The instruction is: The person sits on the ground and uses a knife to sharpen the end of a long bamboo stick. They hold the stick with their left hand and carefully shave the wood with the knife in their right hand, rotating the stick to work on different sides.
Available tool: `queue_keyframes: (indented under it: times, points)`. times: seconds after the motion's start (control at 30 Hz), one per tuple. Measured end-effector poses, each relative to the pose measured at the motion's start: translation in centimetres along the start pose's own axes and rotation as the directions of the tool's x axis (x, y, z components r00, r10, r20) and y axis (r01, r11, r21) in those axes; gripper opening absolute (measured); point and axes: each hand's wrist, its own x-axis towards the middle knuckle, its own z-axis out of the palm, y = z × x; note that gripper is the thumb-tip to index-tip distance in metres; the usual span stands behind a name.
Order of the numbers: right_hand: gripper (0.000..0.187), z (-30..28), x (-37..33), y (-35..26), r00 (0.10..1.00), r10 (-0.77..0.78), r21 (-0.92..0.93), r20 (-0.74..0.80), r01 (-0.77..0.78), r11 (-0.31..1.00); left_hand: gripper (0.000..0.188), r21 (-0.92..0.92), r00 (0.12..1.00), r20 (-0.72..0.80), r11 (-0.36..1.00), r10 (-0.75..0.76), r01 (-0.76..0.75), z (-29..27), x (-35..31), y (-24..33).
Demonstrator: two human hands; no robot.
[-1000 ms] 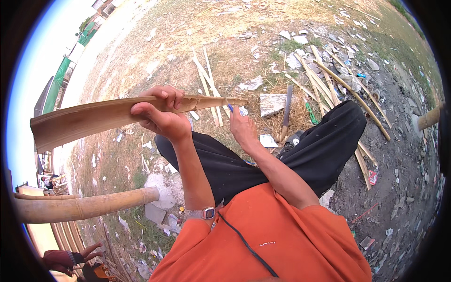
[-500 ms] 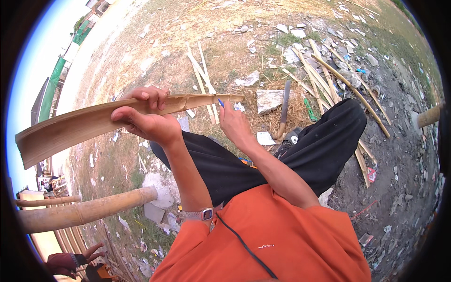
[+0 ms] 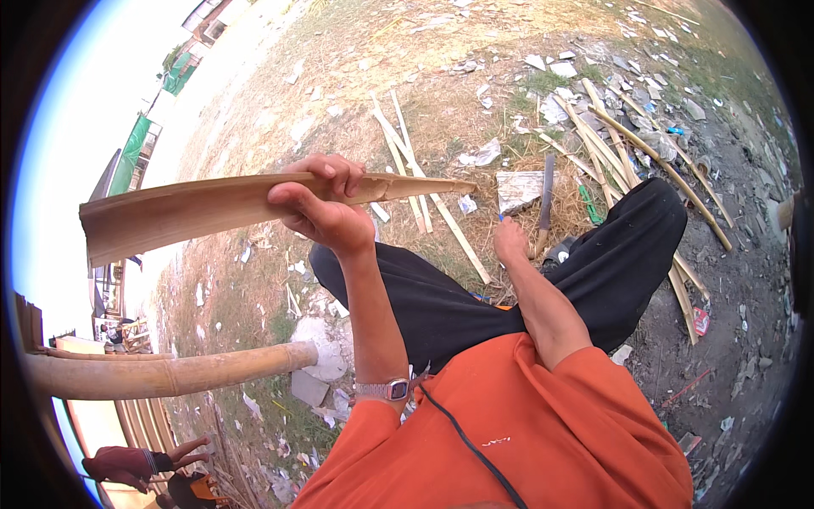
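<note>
My left hand (image 3: 326, 208) is closed around a long split piece of bamboo (image 3: 186, 214), raised to the left and wide at its near-left end. Its narrow end points right, over the ground. My right hand (image 3: 511, 242) is closed on a thin blue pen-like thing (image 3: 501, 218), mostly hidden by the fingers. It is low between my legs, just below a pale, worn block (image 3: 519, 192). Beside that block lies a dark-bladed machete (image 3: 547, 182) with its handle toward me.
Several bamboo strips (image 3: 598, 148) lie beyond my right knee; further strips (image 3: 407, 161) lie ahead. A thick bamboo pole (image 3: 178, 376) sticks out at left. A green object (image 3: 590, 204) lies near the machete. Another person (image 3: 127, 465) is at lower left. Broken tiles litter the ground.
My right hand has moved away from the bamboo's narrow end, down and right toward the block, with the blue thing. My left hand still holds the bamboo. The whole view has shifted.
</note>
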Motion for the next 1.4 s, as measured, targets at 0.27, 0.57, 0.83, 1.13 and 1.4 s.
queue_keyframes:
  times: [0.27,0.57,0.83,1.13,1.4]
  points:
    - [0.038,-7.7,-2.8,-3.8,0.989,-0.143,0.435,0.024,0.118,0.893,0.061,0.028,1.000,-0.011,1.000,0.011,-0.011,-0.6,0.1,-0.7]
    - [0.053,-5.7,-3.7,-6.8,0.988,-0.133,0.457,-0.074,0.152,0.876,0.065,0.002,1.000,0.006,1.000,0.009,-0.009,-0.7,1.0,-1.5]
    - [0.051,-4.3,-3.1,-6.8,0.981,-0.176,0.254,-0.085,0.192,0.948,0.066,0.011,0.986,-0.166,1.000,0.023,-0.022,-0.8,0.8,-1.4]
    - [0.052,-2.3,-0.8,-6.4,0.981,-0.173,0.039,-0.089,0.177,0.984,0.059,-0.002,0.979,-0.186,0.997,-0.081,0.082,-1.4,3.0,-1.2]
    - [0.061,-0.2,0.7,7.2,0.943,0.298,0.069,0.149,-0.311,0.948,0.056,-0.107,0.992,-0.123,0.994,0.001,-0.014,-2.2,1.6,-1.8]
